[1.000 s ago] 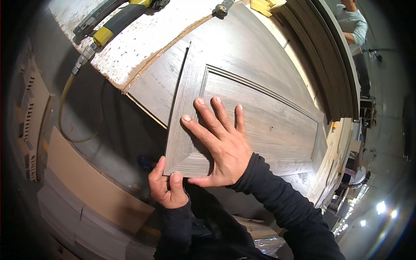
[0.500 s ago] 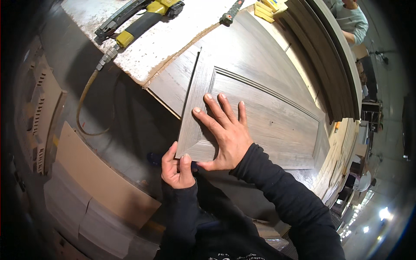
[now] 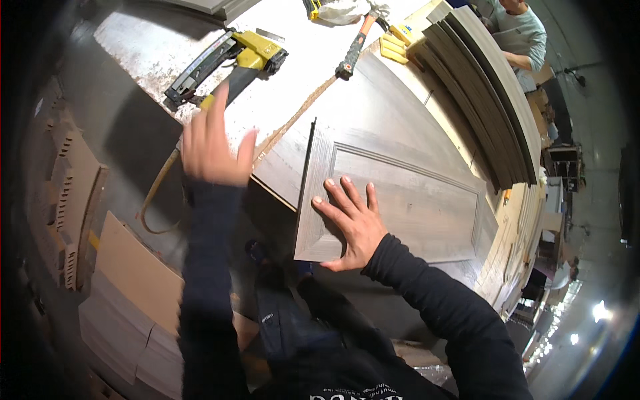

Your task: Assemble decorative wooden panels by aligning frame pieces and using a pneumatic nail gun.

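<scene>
A grey wood-grain cabinet door (image 3: 427, 206) with a recessed centre panel lies at the table's near edge, its left end jutting past the boards below. My right hand (image 3: 355, 223) lies spread on its near left corner, the thumb at the near edge. My left hand (image 3: 215, 148), somewhat blurred, is raised over the table's left edge, fingers stretched out and thumb apart, holding nothing. Just beyond its fingertips rests a yellow and black pneumatic nail gun (image 3: 250, 59), whose handle end the hand partly covers. An air hose (image 3: 155, 200) hangs below the table edge.
A hammer (image 3: 357, 50) with an orange and black handle lies at the back, near yellow blocks (image 3: 393, 49). Stacked dark boards (image 3: 467, 100) stand at the right. Flat panels (image 3: 127, 267) lean at the lower left. Another person (image 3: 523, 43) is at the far right.
My left hand has let go of the door's near left corner and moved up and left toward the nail gun. My right hand stays flat on the door. The view has shifted, showing the whole hammer.
</scene>
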Demonstrator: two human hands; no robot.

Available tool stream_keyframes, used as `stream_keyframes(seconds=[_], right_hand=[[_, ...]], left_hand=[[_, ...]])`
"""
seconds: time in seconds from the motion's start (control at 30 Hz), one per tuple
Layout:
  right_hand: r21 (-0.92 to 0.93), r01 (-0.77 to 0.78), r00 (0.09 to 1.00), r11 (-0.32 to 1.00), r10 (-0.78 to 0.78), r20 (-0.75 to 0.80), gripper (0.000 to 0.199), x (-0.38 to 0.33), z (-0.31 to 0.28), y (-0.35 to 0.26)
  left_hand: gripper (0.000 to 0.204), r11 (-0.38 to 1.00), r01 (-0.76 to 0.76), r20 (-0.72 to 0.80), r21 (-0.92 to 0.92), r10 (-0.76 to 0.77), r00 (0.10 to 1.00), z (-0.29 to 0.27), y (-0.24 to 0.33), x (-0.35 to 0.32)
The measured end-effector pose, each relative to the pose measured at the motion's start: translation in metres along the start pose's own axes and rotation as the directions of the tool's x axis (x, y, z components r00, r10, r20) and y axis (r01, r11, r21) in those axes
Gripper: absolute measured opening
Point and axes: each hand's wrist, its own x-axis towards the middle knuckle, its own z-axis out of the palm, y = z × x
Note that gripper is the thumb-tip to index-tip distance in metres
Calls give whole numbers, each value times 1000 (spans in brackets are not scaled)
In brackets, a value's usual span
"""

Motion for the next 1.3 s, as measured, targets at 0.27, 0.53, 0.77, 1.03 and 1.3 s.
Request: stream_keyframes(seconds=[0.27, 0.53, 0.77, 1.03, 1.3], right_hand=[[15, -4, 1000, 1000, 4, 2, 105, 7, 1, -8], [9, -24, 1000, 1000, 24, 20, 100, 3, 5, 0], [16, 3, 1000, 1000, -3, 5, 99, 9, 15, -1], [1, 43, 996, 999, -43, -74, 104, 10, 23, 1], [-2, 42, 996, 999, -42, -84, 103, 8, 24, 4]], left_hand=[[60, 955, 198, 384, 222, -272, 882, 64, -45, 73], [46, 552, 674, 817, -491, 24, 575, -108, -63, -5], [43, 489, 591, 767, -642, 393, 507, -92, -88, -90], [47, 227, 575, 609, -786, 445, 657, -46, -94, -129], [38, 271, 708, 736, -652, 452, 504, -38, -87, -119]])
